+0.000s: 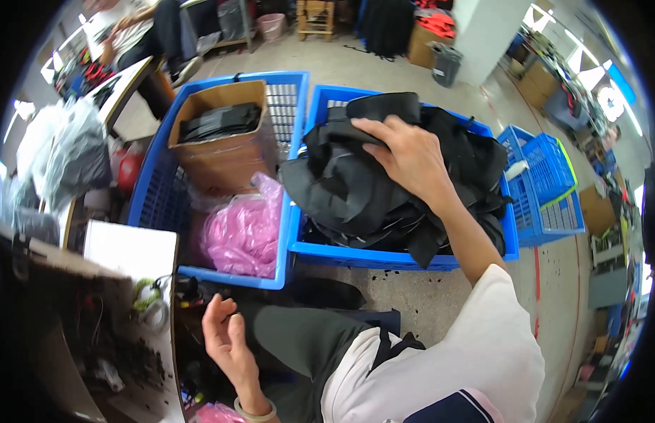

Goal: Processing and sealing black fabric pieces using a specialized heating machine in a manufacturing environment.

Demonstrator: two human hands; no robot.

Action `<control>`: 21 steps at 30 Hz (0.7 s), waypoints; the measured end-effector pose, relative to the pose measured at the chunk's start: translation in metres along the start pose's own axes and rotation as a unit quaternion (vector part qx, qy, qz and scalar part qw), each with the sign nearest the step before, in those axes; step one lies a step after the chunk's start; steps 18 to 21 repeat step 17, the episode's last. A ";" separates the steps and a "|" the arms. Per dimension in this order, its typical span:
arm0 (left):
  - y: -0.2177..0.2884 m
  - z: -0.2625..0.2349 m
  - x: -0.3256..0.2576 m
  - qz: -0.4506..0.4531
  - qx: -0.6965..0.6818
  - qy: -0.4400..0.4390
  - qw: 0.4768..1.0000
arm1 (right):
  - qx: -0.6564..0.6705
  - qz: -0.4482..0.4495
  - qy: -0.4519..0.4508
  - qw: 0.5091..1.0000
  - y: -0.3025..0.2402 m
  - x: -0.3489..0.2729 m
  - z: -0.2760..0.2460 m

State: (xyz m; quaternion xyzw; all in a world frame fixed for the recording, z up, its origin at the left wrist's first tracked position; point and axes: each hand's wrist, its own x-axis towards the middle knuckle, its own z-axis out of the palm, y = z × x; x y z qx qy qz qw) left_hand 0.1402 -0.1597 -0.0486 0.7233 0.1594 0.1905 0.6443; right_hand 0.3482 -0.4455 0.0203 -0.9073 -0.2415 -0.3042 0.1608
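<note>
Right hand (408,156) is stretched forward over the middle blue crate (384,257), palm down, fingers spread flat on top of the pile of black fabric pieces (356,190). It presses on the pile; I see no pinch or closed grasp on any one piece. The pile fills that crate and spills over its near-left rim.

Left hand (227,337) is low, near the person's lap, palm turned inward, fingers loosely curled and apart, holding nothing. Pale band on the wrist. It's just right of the cluttered work surface (130,250) at the lower left.

Left of the fabric crate, touching it: a second blue crate (155,190) holding an open cardboard box (225,151) with more black pieces stacked inside, and a pink plastic bag (244,233) in front of the box.

Right of the fabric crate: smaller blue crates (546,183), stacked, tilted.

Far left: crumpled clear plastic bags (63,151). Top left: another person (141,32) seated at a table, well apart from the crates. Bare concrete floor around the crates.
</note>
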 end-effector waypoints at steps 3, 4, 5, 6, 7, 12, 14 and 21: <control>-0.018 0.044 0.009 -0.002 0.034 -0.083 0.996 | -0.105 -0.041 -0.108 0.988 0.029 -0.009 0.046; -0.028 0.056 0.012 0.008 0.044 -0.100 0.994 | -0.104 -0.041 -0.152 0.982 0.044 -0.025 0.076; -0.040 0.067 0.018 0.040 0.093 -0.128 0.987 | -0.105 -0.041 -0.197 0.974 0.060 -0.040 0.106; -0.045 0.074 0.021 0.027 0.105 -0.138 0.984 | -0.097 0.000 -0.271 0.958 0.079 -0.055 0.124; -0.048 0.079 0.026 0.015 0.116 -0.148 0.982 | -0.088 0.038 -0.344 0.934 0.109 -0.078 0.138; -0.069 0.091 0.064 -0.007 0.274 -0.166 0.947 | -0.117 0.186 -0.457 0.862 0.258 -0.235 0.196; -0.075 0.099 0.080 -0.019 0.336 -0.172 0.926 | -0.141 0.250 -0.538 0.793 0.251 -0.206 0.188; -0.079 0.171 0.106 0.051 0.360 -0.228 0.903 | -0.205 0.209 -0.558 0.777 0.349 -0.281 0.234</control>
